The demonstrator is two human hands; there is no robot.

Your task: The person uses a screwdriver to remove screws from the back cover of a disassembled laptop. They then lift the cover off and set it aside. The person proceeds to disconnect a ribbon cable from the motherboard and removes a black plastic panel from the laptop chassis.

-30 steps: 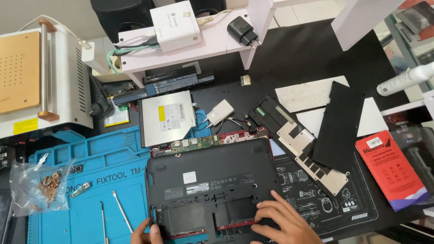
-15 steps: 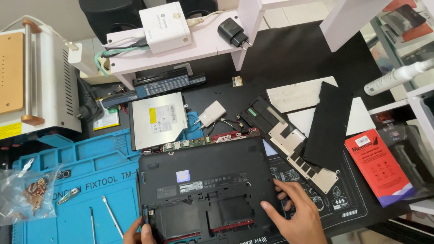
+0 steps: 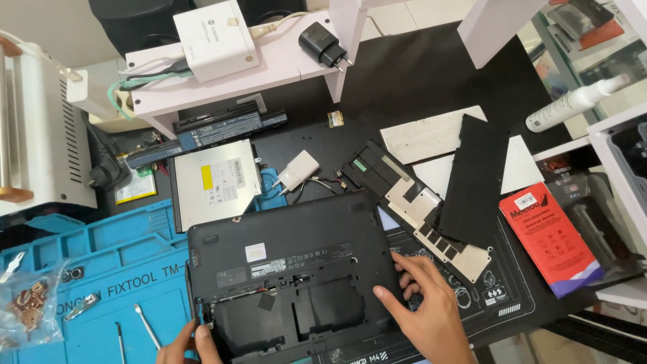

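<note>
A black laptop base [image 3: 290,256] lies upside down in front of me, half on the blue work mat [image 3: 94,269] and half on the black desk mat. Its battery and drive bays gape open along the near edge. My left hand [image 3: 182,344] grips the laptop's near-left corner, fingers on its edge. My right hand [image 3: 424,313] rests on the right side of the laptop, thumb on the bottom cover and fingers curled over the right edge.
A silver optical drive [image 3: 216,182] and a long black battery [image 3: 216,131] lie behind the laptop. Removed black and metal cover panels [image 3: 431,202] sit to the right, next to a red box [image 3: 549,239]. Screwdrivers [image 3: 145,327] and a bag of screws [image 3: 30,310] lie on the blue mat.
The laptop has slid away from me and to the left, over the circuit board seen behind it before. My right hand has moved from the near edge up to the right edge.
</note>
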